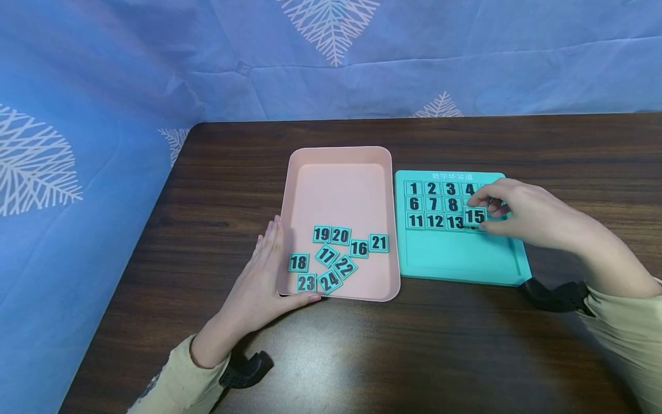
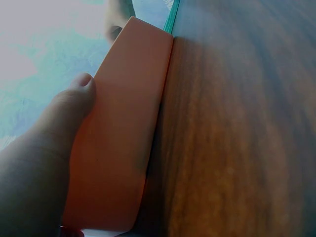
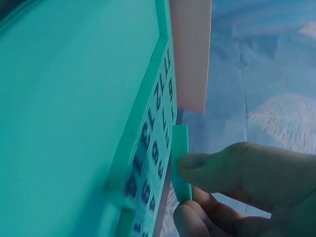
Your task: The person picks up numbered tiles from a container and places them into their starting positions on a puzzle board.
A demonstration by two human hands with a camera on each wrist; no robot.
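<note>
My right hand (image 1: 527, 213) pinches the number tile 15 (image 1: 474, 216) between thumb and fingers over a turquoise number puzzle board (image 1: 455, 253). In the right wrist view that tile (image 3: 181, 163) stands clear above the board's rows, its edge facing the camera. Tiles such as 1 (image 1: 413, 188), 7 (image 1: 433, 204) and 12 (image 1: 435, 221) sit in rows on the board's upper part; my fingers hide the right end of the rows. My left hand (image 1: 258, 282) rests against the near left corner of a pink tray (image 1: 341, 158), fingers straight along its side, thumb (image 2: 74, 98) along its front wall.
Several loose tiles, among them 19 (image 1: 322, 234), 21 (image 1: 378, 243) and 24 (image 1: 330, 282), lie in the tray's near half. The tray stands just left of the board on a dark wood table (image 1: 362, 356). Blue leaf-patterned cloth (image 1: 414, 57) hangs behind and to the left.
</note>
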